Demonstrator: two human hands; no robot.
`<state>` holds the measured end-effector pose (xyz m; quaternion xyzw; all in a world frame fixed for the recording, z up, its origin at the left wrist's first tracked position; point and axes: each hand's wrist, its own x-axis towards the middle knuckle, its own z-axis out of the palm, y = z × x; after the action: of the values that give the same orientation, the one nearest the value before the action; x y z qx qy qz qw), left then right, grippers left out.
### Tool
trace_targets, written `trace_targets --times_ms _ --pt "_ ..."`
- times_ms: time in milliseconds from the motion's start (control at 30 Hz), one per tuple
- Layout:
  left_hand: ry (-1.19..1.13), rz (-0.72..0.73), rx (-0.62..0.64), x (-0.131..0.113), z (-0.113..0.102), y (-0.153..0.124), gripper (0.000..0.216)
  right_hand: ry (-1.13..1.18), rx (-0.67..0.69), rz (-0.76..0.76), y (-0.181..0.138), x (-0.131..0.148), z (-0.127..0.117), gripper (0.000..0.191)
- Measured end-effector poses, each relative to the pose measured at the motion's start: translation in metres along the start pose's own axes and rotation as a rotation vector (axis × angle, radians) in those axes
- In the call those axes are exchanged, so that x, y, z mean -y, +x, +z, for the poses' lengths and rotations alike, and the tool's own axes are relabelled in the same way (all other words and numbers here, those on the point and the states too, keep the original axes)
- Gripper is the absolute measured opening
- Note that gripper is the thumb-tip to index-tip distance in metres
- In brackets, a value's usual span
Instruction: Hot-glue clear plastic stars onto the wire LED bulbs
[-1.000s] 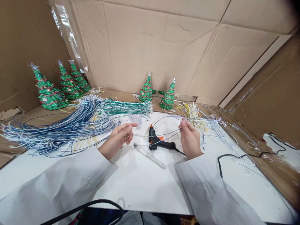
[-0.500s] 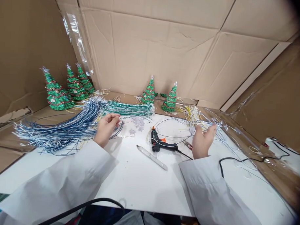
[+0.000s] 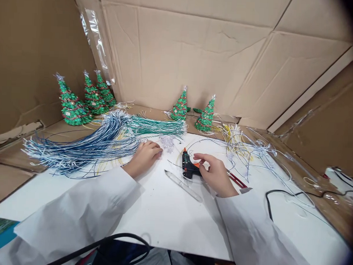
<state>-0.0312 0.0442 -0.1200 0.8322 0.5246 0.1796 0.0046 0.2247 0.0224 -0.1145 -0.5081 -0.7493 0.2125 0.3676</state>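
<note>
My left hand [image 3: 144, 157] rests low on the white table, fingers bent together at the near edge of a small pile of pale lilac snowflake pieces [image 3: 168, 142]. What its fingertips hold, if anything, is hidden. Over the handle of a black and orange glue gun [image 3: 188, 165] is my right hand [image 3: 217, 175], its thumb and forefinger apart; part of the handle is covered by it. A tool with red handles [image 3: 237, 180] lies beside the right wrist. In front of the glue gun is a clear pen-like stick [image 3: 183, 186] with a dark tip.
Bundles of blue wires [image 3: 86, 150] and green wires [image 3: 157, 126] lie left and behind. Yellow-white wires [image 3: 232, 136] and loose white wires [image 3: 268, 162] spread at right. Small decorated trees [image 3: 74, 109] stand along the cardboard wall [image 3: 179, 51]. A black cable [image 3: 278, 191] crosses the right side.
My right hand has moved left from the loose wires to the glue gun. My left hand has come right and down, to the lilac pieces. The view has shifted slightly.
</note>
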Motion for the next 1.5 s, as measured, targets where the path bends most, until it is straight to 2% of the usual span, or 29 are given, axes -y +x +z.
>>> trace_targets --times_ms 100,300,400,500,633,767,833,900,1033,1500 --pt "-0.020 -0.018 0.013 0.003 0.000 0.001 0.023 -0.215 0.089 -0.072 -0.002 0.000 -0.003 0.040" --pt "-0.182 -0.074 -0.107 0.000 -0.001 -0.002 0.019 -0.295 0.283 -0.094 -0.002 -0.003 -0.002 0.051" --pt "-0.309 -0.128 -0.148 -0.005 -0.003 -0.003 0.017 -0.305 0.292 -0.080 -0.001 -0.008 0.003 0.043" --pt "-0.461 -0.184 -0.129 -0.008 -0.005 -0.004 0.017 -0.273 0.281 -0.106 -0.001 -0.011 0.006 0.033" --pt "-0.671 -0.265 -0.100 -0.011 -0.005 -0.004 0.019 -0.120 0.164 -0.130 0.000 -0.010 0.005 0.028" --pt "-0.951 -0.316 -0.081 -0.015 -0.006 -0.005 0.026 0.276 0.049 0.011 0.000 -0.003 -0.003 0.028" --pt "-1.071 -0.343 -0.062 -0.018 -0.007 -0.005 0.029 0.534 0.063 0.092 0.000 0.002 -0.009 0.033" --pt "-1.153 -0.361 -0.057 -0.019 -0.008 -0.005 0.031 0.697 0.135 0.143 0.000 0.006 -0.013 0.038" --pt "-1.250 -0.372 -0.082 -0.020 -0.009 -0.006 0.031 0.765 0.238 0.201 -0.001 0.011 -0.015 0.039" --pt "-1.206 -0.299 -0.128 -0.021 -0.011 -0.006 0.031 0.856 0.207 0.259 -0.001 0.014 -0.014 0.035"
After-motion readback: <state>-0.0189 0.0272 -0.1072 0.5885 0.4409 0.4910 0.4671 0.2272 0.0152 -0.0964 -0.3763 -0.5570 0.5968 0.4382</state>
